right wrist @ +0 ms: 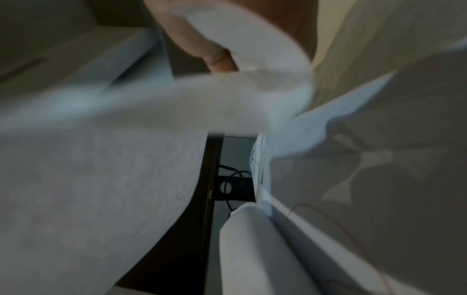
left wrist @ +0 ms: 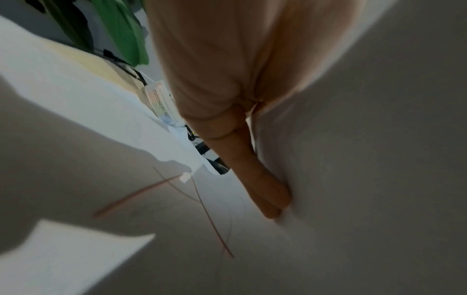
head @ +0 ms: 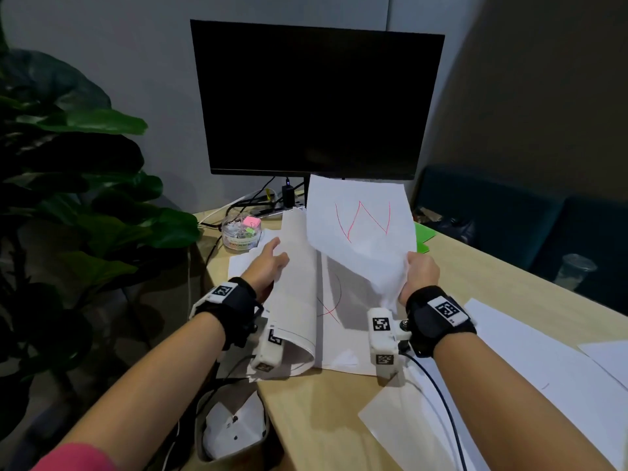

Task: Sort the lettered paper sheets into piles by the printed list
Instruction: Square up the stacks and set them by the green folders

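My right hand point(head: 419, 271) grips the lower corner of a white sheet with a red W point(head: 362, 220) and holds it up in front of the monitor. My left hand point(head: 268, 266) holds a curled bundle of white sheets point(head: 297, 287) lifted over to the left. In the left wrist view straight fingers point(left wrist: 262, 179) lie against that paper point(left wrist: 353, 159). Under both lies a flat sheet with red curved strokes point(head: 343, 321) on the wooden table point(head: 316, 423). The right wrist view shows blurred paper point(right wrist: 101, 179) and part of a finger point(right wrist: 220, 61).
A dark monitor point(head: 316, 96) stands at the back with cables below it. A clear stationery tub point(head: 242, 232) sits at the back left, beside a leafy plant point(head: 68, 164). More white sheets point(head: 530, 362) lie to the right and front. Green paper point(head: 424, 236) peeks out behind.
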Tool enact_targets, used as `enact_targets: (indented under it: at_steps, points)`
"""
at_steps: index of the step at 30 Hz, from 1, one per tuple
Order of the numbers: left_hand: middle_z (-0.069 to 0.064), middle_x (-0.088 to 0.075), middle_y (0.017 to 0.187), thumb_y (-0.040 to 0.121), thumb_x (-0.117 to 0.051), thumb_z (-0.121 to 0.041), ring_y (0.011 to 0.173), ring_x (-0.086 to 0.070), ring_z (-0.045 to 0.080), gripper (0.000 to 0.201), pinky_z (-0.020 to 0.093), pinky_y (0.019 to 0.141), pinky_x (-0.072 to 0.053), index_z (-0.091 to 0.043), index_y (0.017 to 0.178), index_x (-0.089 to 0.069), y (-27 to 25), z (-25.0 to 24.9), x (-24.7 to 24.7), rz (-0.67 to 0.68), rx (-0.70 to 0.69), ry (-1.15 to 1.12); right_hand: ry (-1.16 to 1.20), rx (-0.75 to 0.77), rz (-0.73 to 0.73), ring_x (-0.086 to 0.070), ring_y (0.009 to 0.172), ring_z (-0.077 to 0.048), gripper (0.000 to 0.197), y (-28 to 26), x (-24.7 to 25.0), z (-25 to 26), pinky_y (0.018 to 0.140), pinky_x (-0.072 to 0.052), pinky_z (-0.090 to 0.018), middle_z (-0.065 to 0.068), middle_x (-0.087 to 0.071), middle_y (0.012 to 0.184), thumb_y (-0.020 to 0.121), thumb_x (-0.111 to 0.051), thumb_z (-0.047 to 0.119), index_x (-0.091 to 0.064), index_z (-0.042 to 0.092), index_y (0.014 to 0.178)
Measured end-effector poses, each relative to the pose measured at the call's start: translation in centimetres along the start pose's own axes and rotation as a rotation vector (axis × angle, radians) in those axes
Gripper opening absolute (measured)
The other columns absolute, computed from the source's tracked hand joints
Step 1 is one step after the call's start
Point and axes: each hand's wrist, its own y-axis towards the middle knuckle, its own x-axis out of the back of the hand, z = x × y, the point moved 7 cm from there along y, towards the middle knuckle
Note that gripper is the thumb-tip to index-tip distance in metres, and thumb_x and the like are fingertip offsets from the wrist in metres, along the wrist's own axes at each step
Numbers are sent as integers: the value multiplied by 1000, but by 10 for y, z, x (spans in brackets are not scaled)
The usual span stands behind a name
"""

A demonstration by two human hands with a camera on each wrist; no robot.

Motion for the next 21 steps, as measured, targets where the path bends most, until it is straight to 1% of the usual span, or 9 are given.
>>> enact_targets:
  at_steps: [2,3,5,7,9,13,16,20,21]
  points:
    - [3,-43,67,94,-49,-20,57,-34,12,60,25,52,-25,-7,148,-26,-3,-1,-5,-30,-1,18,122,-131,-71,-46,43,-20,18,-5,2,-9,45,-41,-22,-4,-53,51,88,-47,-6,-51,2,72]
    - [2,-41,63,95,-47,-16,54,-33,10,57,24,50,-25,0,146,-27,-4,-2,-8,-30,-3,0,135,-179,-42,-54,49,-21,9,-9,-2,-14,50,-46,-25,-6,-61,63,89,-49,-2,-56,0,85]
    - [8,-34,59,99,-38,-4,45,-32,5,38,16,44,-26,9,135,-40,-6,-3,-14,-15,-24,-51,147,-244,38,-64,75,-28,22,-8,-14,-26,58,-49,-31,-14,-68,98,92,-49,6,-59,-3,109]
    - [10,-33,64,101,-32,2,50,-35,4,25,14,51,-31,-2,101,-57,-10,-6,-20,17,-46,-73,155,-289,63,-64,99,-35,33,-14,-20,-33,68,-51,-37,-17,-64,116,93,-47,10,-55,-4,122]
    - [3,-43,70,102,-33,2,63,-43,11,28,22,66,-41,-10,86,-52,-9,-2,-24,55,-37,-123,132,-325,72,-61,108,-35,34,-18,-24,-39,74,-50,-40,-16,-62,121,95,-45,11,-54,-3,124]
    - [-13,-70,66,103,-35,-9,61,-66,2,25,13,53,-50,-18,94,-57,-16,-2,-24,85,-43,-274,221,-363,76,-57,116,-34,37,-24,-29,-44,75,-47,-41,-14,-58,129,98,-40,13,-50,2,132]
    - [-3,-72,80,102,-39,-14,66,-69,9,23,19,56,-54,-15,99,-62,-19,-2,-29,137,-11,-322,262,-386,85,-56,118,-32,39,-24,-31,-45,64,-47,-40,-12,-56,132,99,-38,15,-48,6,135]
    - [22,-67,106,97,-39,1,84,-69,24,33,28,69,-56,11,128,-48,-18,-4,-26,108,7,-221,360,-365,97,-50,124,-30,41,-24,-32,-41,88,-40,-42,-13,-52,137,101,-34,19,-45,9,139]
    - [21,-70,97,97,-39,3,80,-69,23,36,28,67,-56,17,130,-41,-17,-3,-23,88,4,-173,374,-332,102,-49,125,-30,41,-25,-31,-36,92,-40,-42,-13,-51,138,102,-33,21,-45,9,139]
